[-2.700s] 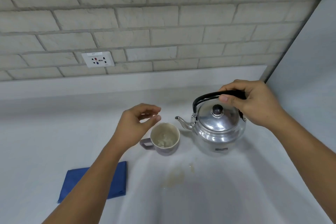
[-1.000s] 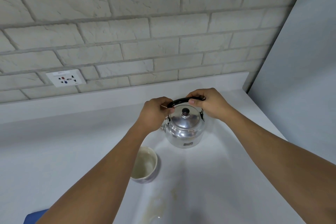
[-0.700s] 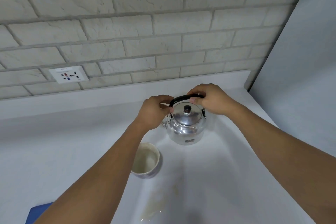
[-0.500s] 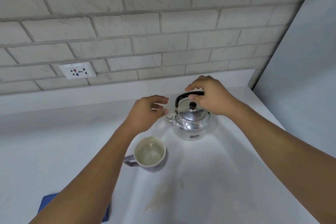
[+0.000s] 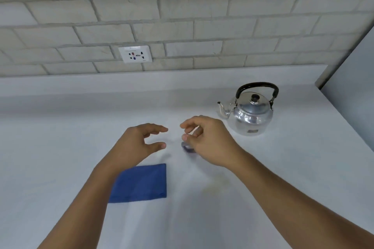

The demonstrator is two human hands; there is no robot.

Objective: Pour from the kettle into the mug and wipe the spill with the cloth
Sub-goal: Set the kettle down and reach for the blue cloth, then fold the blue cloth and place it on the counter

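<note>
The shiny metal kettle point(image 5: 250, 117) with a black handle stands upright at the back right of the white counter point(image 5: 60, 147), spout to the left, untouched. My right hand point(image 5: 210, 143) hovers left of it, fingers curled and apart, nothing between them. It covers the mug, of which only the purple handle point(image 5: 187, 148) shows. My left hand point(image 5: 139, 145) is open beside it, thumb and fingers spread. The folded blue cloth point(image 5: 141, 183) lies flat under my left wrist. A faint brownish spill point(image 5: 214, 186) marks the counter to the cloth's right.
A brick wall with a white socket point(image 5: 135, 54) runs behind the counter's raised back ledge. A grey panel point(image 5: 352, 87) closes the right side next to the kettle.
Both hands have let go of the kettle and drawn back toward me. The kettle now stands alone. My right hand has come over the mug, and the cloth is in full view.
</note>
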